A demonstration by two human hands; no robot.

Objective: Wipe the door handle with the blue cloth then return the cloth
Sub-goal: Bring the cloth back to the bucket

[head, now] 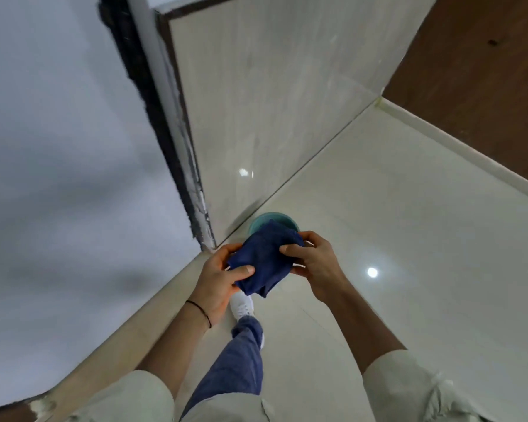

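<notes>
Both hands grip the crumpled dark blue cloth (pixel 264 261) above a round teal bucket (pixel 273 222) on the glossy cream floor, left hand (pixel 218 280) pinching its lower edge, right hand (pixel 313 263) closed on its upper side

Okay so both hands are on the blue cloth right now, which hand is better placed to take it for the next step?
Probably the left hand: its thumb and fingers wrap the blue cloth at its bunched lower end. The right hand only pinches the upper edge. No door handle shows, so reach cannot be compared.
</notes>
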